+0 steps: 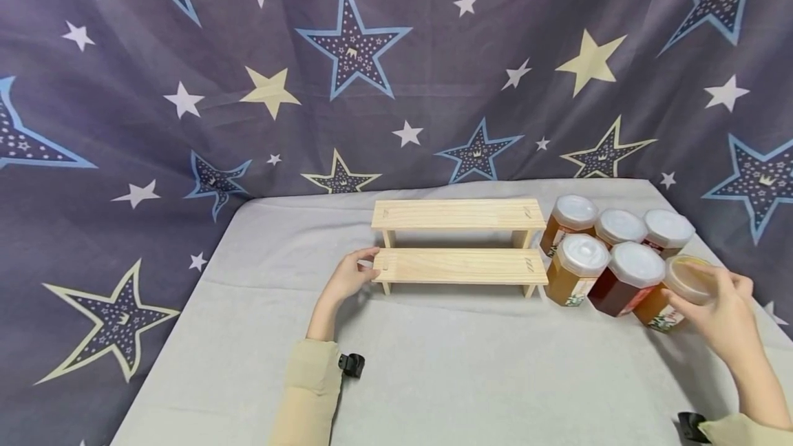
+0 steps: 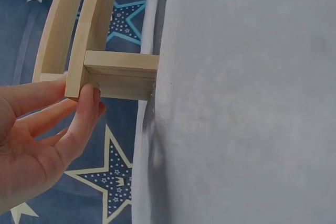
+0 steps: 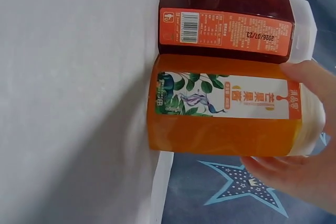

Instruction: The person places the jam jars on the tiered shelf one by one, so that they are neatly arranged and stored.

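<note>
Head view, wooden two-step rack [image 1: 458, 215]: near worktop's [image 1: 464, 370] back edge
Head view, six jars [image 1: 635, 265]: near back right corner
Left wrist view, left hand [image 2: 42, 148]: pinches lower plank's [image 2: 92, 22] end
Right wrist view, right hand [image 3: 299, 179]: grips mango jam jar [image 3: 226, 135] by its lid [image 3: 311, 127]

Left fingers [image 2: 80, 127] pinch while right fingers [image 3: 316, 81] curl in a wide grip.
</note>
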{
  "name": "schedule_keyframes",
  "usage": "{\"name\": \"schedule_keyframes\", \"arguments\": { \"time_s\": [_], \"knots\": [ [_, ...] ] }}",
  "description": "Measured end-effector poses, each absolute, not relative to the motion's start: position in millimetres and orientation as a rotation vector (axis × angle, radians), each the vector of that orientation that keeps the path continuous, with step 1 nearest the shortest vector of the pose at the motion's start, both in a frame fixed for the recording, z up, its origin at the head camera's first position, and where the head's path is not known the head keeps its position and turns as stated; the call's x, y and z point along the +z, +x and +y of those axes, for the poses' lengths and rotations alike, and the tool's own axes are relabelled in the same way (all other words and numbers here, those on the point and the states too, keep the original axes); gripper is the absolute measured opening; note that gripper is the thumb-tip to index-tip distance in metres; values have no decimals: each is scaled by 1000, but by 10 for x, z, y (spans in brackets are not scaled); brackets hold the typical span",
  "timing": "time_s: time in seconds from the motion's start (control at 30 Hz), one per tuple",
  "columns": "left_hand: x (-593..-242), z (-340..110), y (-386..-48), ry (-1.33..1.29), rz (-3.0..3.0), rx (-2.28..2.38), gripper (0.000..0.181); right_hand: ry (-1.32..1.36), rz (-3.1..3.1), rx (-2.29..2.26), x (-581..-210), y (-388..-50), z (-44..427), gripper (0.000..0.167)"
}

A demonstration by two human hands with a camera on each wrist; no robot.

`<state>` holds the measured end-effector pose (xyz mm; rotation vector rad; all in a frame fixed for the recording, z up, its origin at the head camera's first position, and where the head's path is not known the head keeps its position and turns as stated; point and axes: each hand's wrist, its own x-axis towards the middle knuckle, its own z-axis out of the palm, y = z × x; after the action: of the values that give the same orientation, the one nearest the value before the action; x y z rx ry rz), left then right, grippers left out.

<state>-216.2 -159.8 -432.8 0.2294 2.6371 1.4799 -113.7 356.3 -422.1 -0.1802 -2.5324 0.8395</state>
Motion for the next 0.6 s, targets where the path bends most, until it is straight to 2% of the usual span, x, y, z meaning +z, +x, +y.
{"name": "schedule_keyframes", "arguments": {
  "time_s": [0.13,0.4,0.53,0.6],
  "knots": [
    [-4334,-1607,-2178,215,2586,1526,47,-201,-2487,864,-4351,-1221,3700,56],
    [-4336,-1595,-2179,197,2567,1542,49,-287,-2406,749,-4978,-1527,4303,67],
    [-4348,-1597,-2172,191,2554,1554,50,-285,-2340,732,-4975,-1522,4344,68],
    [-4353,-1604,-2173,174,2549,1566,50,-286,-2320,764,-4779,-1457,4215,67]
  ]
}}
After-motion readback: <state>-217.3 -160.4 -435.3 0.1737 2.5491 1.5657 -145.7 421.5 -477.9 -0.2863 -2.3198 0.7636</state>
